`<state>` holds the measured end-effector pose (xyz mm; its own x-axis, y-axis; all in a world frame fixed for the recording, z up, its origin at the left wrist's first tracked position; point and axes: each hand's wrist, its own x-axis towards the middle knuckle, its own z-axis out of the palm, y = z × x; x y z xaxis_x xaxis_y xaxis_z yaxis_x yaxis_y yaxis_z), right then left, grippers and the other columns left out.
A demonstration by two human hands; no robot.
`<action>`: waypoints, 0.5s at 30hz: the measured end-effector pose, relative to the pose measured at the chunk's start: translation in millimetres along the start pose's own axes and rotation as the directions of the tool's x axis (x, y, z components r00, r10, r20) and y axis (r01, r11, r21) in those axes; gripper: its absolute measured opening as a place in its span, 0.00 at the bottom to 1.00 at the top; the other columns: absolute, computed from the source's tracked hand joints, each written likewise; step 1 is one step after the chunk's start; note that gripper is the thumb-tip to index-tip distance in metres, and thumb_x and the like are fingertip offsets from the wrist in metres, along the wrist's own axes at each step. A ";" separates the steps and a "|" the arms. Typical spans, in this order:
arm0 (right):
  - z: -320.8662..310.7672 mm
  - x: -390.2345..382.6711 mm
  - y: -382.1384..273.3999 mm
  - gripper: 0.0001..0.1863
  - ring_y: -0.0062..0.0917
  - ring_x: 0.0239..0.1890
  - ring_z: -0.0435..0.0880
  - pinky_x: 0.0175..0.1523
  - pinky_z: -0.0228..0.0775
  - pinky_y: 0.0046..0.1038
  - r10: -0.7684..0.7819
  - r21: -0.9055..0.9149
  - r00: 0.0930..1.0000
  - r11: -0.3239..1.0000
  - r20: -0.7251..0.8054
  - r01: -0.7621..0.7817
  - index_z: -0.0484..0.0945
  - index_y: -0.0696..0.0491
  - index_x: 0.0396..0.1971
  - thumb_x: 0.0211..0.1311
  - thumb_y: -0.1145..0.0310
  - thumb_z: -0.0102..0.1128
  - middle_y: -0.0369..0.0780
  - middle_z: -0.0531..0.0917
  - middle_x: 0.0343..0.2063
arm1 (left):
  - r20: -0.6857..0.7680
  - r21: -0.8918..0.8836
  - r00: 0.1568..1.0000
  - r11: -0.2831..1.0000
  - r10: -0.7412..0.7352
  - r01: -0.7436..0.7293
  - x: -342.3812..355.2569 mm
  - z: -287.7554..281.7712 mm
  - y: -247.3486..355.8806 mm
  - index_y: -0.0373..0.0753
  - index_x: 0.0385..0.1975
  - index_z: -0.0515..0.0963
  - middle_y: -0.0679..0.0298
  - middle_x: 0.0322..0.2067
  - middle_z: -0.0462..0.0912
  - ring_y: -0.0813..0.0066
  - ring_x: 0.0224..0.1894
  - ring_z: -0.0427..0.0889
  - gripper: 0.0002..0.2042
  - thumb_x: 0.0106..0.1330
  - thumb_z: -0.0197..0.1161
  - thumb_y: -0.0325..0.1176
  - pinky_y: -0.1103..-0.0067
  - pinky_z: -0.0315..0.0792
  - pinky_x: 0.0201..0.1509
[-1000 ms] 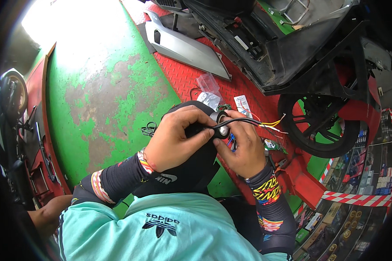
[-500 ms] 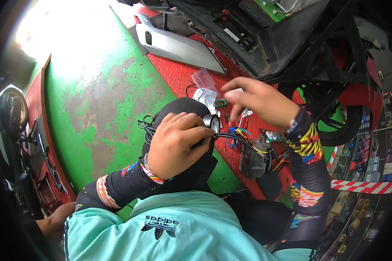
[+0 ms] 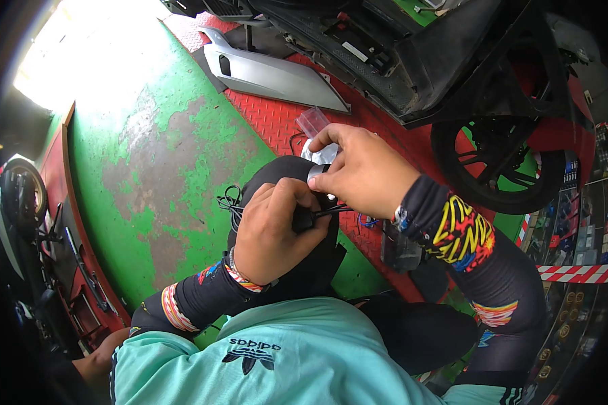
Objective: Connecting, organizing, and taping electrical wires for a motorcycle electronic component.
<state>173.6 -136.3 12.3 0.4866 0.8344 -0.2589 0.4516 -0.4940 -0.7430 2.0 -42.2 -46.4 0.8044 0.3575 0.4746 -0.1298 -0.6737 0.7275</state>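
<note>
Head: clear plastic pack (image 3: pixel 311 121) beyond right hand (image 3: pixel 370 166)

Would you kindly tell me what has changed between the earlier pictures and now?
The right hand let go of the round grey piece, swung out to the right, then came back left to it, thumb against it. The left hand still holds the black cable; the silver panel stayed on the red platform.

Right hand (image 3: pixel 371 172) back in from its swing out right: fingers now on the grey roll (image 3: pixel 315 173), which had only the left hand (image 3: pixel 269 233) at it half a second ago. Green wire coil now hidden behind it.
</note>
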 end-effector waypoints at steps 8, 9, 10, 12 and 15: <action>-32.7 -22.0 -22.2 0.19 0.37 0.42 0.90 0.49 0.80 0.38 0.032 0.144 0.999 0.989 0.023 -0.035 0.81 0.58 0.46 0.57 0.68 0.74 0.47 0.88 0.35 | 0.039 -0.023 0.996 0.996 -0.080 0.081 3.1 3.7 -0.2 0.37 0.40 0.70 0.60 0.31 0.83 0.67 0.33 0.87 0.23 0.51 0.79 0.24 0.74 0.80 0.40; -37.2 -26.5 -28.6 0.18 0.38 0.39 0.89 0.49 0.78 0.39 0.060 0.197 0.995 0.978 0.077 -0.074 0.81 0.57 0.45 0.57 0.68 0.74 0.45 0.88 0.34 | 0.060 -0.025 0.992 0.993 -0.112 0.114 5.0 3.4 1.0 0.36 0.40 0.70 0.58 0.30 0.82 0.65 0.33 0.87 0.22 0.51 0.79 0.25 0.73 0.80 0.39; -38.2 -31.1 -32.8 0.18 0.38 0.39 0.89 0.49 0.78 0.39 0.057 0.195 0.996 0.978 0.075 -0.071 0.81 0.57 0.45 0.57 0.68 0.74 0.45 0.88 0.34 | 0.057 -0.024 0.992 0.994 -0.110 0.111 8.4 1.5 4.2 0.36 0.40 0.70 0.58 0.30 0.82 0.65 0.33 0.87 0.22 0.51 0.79 0.25 0.73 0.80 0.39; -35.5 -43.5 -40.1 0.17 0.21 0.36 0.84 0.47 0.72 0.32 -0.202 -0.052 0.979 0.978 0.024 0.203 0.77 0.53 0.47 0.60 0.74 0.73 0.35 0.85 0.30 | 0.107 -0.078 0.965 0.965 -0.241 0.250 15.9 -3.8 11.1 0.37 0.40 0.71 0.56 0.32 0.82 0.54 0.34 0.86 0.22 0.49 0.77 0.26 0.66 0.78 0.41; -34.9 -70.6 -45.7 0.17 0.25 0.43 0.82 0.57 0.63 0.35 -0.465 -0.363 0.884 0.833 -0.049 0.418 0.78 0.49 0.45 0.58 0.72 0.73 0.32 0.83 0.31 | 0.120 -0.105 0.978 0.978 -0.168 0.181 16.7 -5.4 -0.2 0.36 0.45 0.71 0.53 0.33 0.82 0.53 0.36 0.87 0.23 0.51 0.76 0.27 0.66 0.80 0.43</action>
<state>144.7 -181.2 86.1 0.2567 0.9554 0.1464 0.8509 -0.1516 -0.5030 12.4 -32.5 -35.9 0.8783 0.3855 0.2827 -0.0426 -0.5260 0.8494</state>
